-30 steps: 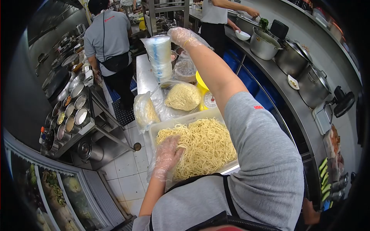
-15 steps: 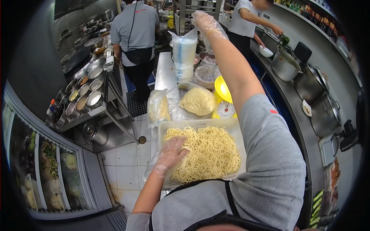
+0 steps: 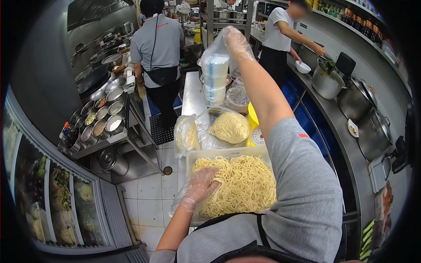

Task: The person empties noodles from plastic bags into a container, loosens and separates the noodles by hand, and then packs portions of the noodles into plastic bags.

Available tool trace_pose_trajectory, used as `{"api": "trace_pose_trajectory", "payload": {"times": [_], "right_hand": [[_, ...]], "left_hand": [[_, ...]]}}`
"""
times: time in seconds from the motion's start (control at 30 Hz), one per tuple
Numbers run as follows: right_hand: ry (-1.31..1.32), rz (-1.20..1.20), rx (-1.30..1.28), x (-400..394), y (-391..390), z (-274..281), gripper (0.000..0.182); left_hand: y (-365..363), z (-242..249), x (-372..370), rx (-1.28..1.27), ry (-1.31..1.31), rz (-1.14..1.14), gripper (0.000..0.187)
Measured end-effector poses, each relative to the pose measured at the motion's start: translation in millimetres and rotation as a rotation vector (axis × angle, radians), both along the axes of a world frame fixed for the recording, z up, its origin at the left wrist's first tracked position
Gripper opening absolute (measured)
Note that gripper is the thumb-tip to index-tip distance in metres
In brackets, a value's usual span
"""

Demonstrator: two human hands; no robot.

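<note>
Pale yellow noodles point(image 3: 241, 186) fill a translucent tray point(image 3: 219, 153) close to my body. My left hand point(image 3: 201, 186), in a clear plastic glove, rests with spread fingers on the noodles' left edge. My gloved right hand point(image 3: 237, 41) is stretched forward and closed on the top of a plastic bag point(image 3: 215, 57), which surrounds a tall stack of white and blue containers point(image 3: 215, 81). Between stack and tray lie a bagged ball of noodles point(image 3: 230, 127) and a smaller noodle bag point(image 3: 187, 135). A yellow scale point(image 3: 258, 136) is partly hidden by my right arm.
One person point(image 3: 158, 57) stands ahead at the left, back turned. Another person point(image 3: 280, 33) at the right counter holds a white bowl point(image 3: 302, 67) near a large pot point(image 3: 328, 83). Metal cups point(image 3: 115, 123) sit on a left-hand rack; a glass-fronted fridge point(image 3: 61, 197) is nearer.
My right hand has pulled the bag's top up and spread it beside the stack. The whole view has shifted slightly. My left hand stays on the noodles.
</note>
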State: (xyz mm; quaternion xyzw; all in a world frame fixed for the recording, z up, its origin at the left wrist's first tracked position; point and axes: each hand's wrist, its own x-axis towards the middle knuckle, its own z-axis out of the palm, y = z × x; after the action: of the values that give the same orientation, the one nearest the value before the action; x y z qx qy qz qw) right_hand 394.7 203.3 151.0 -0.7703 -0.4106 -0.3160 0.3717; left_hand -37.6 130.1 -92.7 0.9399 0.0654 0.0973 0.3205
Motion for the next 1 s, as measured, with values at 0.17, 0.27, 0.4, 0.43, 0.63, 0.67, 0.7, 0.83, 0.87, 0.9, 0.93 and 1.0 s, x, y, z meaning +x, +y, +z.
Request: {"api": "trace_pose_trajectory", "payload": {"times": [0.17,0.27,0.4,0.43,0.63,0.67,0.7,0.83,0.87,0.9,0.93,1.0], "right_hand": [[-0.335,-0.011,0.410,-51,-18,70,0.016],[-0.309,0.423,0.392,-106,-40,66,0.013],[-0.402,0.894,-0.220,-193,-123,-38,0.008],[-0.297,0.887,-0.349,-232,-163,-58,0.010],[0.389,0.807,-0.593,-293,-288,-210,0.010],[0.398,0.805,-0.591,-302,-297,-221,0.010],[0.384,0.759,-0.537,-307,-304,-233,0.010],[0.392,0.635,-0.456,-317,-312,-246,0.011],[0.397,0.631,-0.456,-318,-312,-249,0.011],[0.348,0.623,-0.434,-318,-310,-252,0.010],[0.300,0.615,-0.411,-317,-309,-254,0.010],[0.284,0.618,-0.397,-317,-311,-257,0.009]], "left_hand": [[0,-2,2,0.019,-0.005,0.005,0.047],[0,0,1,0.006,0.014,-0.027,0.049],[2,-5,3,-0.103,-0.069,0.014,0.052],[1,-3,3,-0.095,-0.061,-0.017,0.052],[3,-25,9,-0.238,0.002,0.044,0.071],[4,-25,7,-0.241,0.010,0.041,0.071],[8,-24,9,-0.238,0.010,-0.003,0.073],[-2,-24,13,-0.768,-0.167,0.068,0.073],[-1,-17,13,-0.858,-0.260,0.051,0.072],[0,-2,11,-0.857,-0.255,0.047,0.072],[1,13,8,-0.943,-0.246,0.042,0.075],[-2,22,12,-0.904,-0.339,-0.016,0.073]]}}
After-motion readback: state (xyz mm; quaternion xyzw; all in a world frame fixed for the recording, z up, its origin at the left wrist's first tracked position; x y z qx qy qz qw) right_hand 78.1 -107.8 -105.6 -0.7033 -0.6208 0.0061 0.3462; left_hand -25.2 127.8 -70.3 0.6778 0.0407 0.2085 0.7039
